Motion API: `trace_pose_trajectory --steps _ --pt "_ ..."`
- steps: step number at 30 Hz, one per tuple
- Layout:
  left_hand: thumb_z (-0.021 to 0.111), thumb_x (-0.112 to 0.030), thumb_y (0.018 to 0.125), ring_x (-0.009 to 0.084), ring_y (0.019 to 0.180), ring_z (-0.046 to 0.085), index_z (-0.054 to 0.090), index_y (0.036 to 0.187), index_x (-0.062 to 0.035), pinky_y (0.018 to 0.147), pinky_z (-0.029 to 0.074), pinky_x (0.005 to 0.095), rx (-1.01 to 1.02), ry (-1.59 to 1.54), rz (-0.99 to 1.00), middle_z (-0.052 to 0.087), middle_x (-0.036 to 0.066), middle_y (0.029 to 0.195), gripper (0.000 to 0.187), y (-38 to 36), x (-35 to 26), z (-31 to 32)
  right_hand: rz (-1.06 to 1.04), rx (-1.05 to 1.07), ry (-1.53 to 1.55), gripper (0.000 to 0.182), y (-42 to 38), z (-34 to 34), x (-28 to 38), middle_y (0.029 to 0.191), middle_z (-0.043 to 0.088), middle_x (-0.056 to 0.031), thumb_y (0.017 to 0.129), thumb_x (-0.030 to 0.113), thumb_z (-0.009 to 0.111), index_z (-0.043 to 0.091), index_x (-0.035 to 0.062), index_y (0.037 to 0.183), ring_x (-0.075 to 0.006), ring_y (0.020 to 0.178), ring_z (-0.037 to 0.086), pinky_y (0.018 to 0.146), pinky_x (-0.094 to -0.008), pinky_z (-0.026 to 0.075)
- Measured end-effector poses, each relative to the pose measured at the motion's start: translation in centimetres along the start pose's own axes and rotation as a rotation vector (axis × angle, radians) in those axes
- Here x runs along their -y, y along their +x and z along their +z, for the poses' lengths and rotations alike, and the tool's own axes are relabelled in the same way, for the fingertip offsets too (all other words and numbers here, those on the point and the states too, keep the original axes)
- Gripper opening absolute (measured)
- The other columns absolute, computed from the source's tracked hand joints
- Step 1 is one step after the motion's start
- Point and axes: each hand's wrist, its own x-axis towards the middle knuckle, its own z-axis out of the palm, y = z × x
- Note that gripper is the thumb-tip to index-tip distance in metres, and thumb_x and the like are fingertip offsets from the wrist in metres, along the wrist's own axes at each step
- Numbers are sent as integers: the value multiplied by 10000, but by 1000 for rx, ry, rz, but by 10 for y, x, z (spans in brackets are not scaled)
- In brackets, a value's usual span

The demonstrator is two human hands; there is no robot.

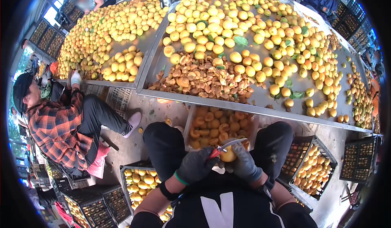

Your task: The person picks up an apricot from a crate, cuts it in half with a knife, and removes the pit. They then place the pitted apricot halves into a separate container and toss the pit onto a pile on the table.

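My left hand [194, 165], in a dark glove with a green cuff, is closed around the red handle of a knife with a short curved blade [233, 143]. In a grey glove, my right hand [244, 163] grips a yellow apricot [228, 154]. The blade lies across the top of the fruit, between the two hands. Just beyond them, between my knees, a crate [188, 127] holds halved apricots [216, 124].
A metal table [195, 98] ahead carries many whole apricots [216, 24], a heap of brown scraps [211, 79] and some leaves. Black crates of fruit [315, 167] flank me. At left sits a person in a plaid shirt [61, 124]; others work farther off.
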Motion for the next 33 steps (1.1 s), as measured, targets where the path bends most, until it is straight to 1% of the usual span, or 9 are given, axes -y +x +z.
trace_pose_trajectory --steps 2,5,12,14,20,23,27,29,33 --pt "651 -270 842 317 631 640 590 995 -70 538 492 403 -48 128 72 620 139 684 259 -5 0 1 -33 -26 -121 298 -4 0 -1 891 611 -110 973 331 422 484 74 1112 -144 588 579 456 -222 424" --pt "664 -285 830 309 595 633 603 967 -63 509 492 394 -53 137 75 629 139 701 267 -10 1 6 -123 -125 -141 276 -5 10 -8 804 604 -87 969 302 424 485 75 1115 -117 528 538 443 -207 386" --pt "647 -241 828 308 589 628 605 1035 -42 513 496 393 -12 243 98 623 145 693 289 -17 -11 4 -194 -199 -205 258 -14 15 -14 812 589 -74 962 269 414 489 66 1104 -115 562 547 466 -207 413" --pt "641 -224 826 310 598 628 604 1046 -36 519 498 395 13 233 95 622 149 697 292 -18 -12 3 -240 -238 -295 348 -15 19 -16 810 566 -68 949 381 421 486 74 1100 -117 553 527 467 -201 413" --pt "625 -181 821 310 635 635 588 1079 -21 550 499 408 13 196 48 629 159 737 305 -20 -11 12 -343 -299 -442 358 -17 34 -8 833 566 -67 960 370 391 484 51 1093 -105 553 532 466 -191 410" --pt "626 -185 821 320 641 634 588 1079 -35 553 495 414 -35 111 110 632 167 759 300 -15 -6 16 -228 -251 -441 353 -17 31 -2 839 564 -67 975 349 359 483 39 1089 -97 553 535 454 -191 398" --pt "629 -194 828 341 670 633 562 1089 -53 581 501 413 80 172 -68 627 182 767 304 -9 -9 14 -203 -295 -379 332 -12 30 0 838 564 -69 987 319 336 488 40 1082 -92 541 526 445 -188 380" --pt "632 -203 834 349 674 631 541 1101 -55 590 503 414 133 185 -115 623 187 764 319 -4 -10 12 -109 -193 -334 278 -13 22 5 883 603 -64 999 291 366 466 51 1099 -114 669 595 550 -203 492" --pt "638 -209 851 274 717 640 478 1142 -55 636 504 379 211 -182 -105 624 148 802 366 -1 2 26 -289 -203 -496 253 -5 9 -3 911 604 -80 974 276 441 483 57 1093 -152 700 614 558 -261 501"
